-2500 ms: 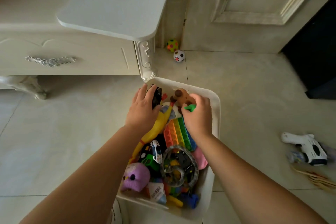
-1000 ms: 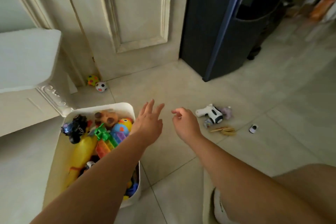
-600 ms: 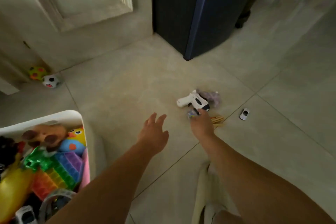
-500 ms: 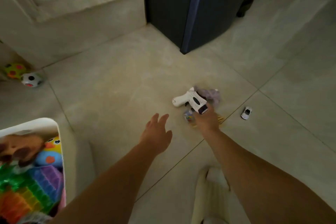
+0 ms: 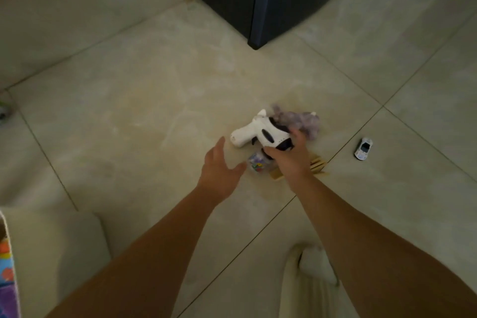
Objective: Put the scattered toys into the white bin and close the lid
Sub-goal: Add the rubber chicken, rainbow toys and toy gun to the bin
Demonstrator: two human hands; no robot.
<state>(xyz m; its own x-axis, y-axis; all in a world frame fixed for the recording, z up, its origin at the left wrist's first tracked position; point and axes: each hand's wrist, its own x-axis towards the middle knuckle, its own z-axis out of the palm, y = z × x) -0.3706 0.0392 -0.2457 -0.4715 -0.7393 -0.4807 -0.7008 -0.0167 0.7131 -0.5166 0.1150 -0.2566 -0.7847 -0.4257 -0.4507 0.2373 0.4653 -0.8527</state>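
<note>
- Step in hand: I'm collecting the next toys off the floor (image 5: 154,100). My right hand (image 5: 289,160) is down on the white toy gun (image 5: 254,133), fingers curled round its dark rear end; the grip looks closed on it, though the gun seems not yet lifted.
- My left hand (image 5: 219,170) hovers just beside the same pile, fingers spread, holding nothing.
- Next move, as I judge it: lift the gun clear, let the left hand gather a neighbour, then swing both back left to the white bin (image 5: 5,224), of which only a sliver of rim shows at the lower left edge, well apart from the pile.
- Count on the floor: one toy gun, one purple soft toy (image 5: 302,121) touching it behind, one small clear ball with coloured bits (image 5: 256,164) beside my right hand, one bundle of wooden sticks (image 5: 318,166) partly under my wrist, one little white car (image 5: 363,148) off alone to the right.
- No lid in view.
</note>
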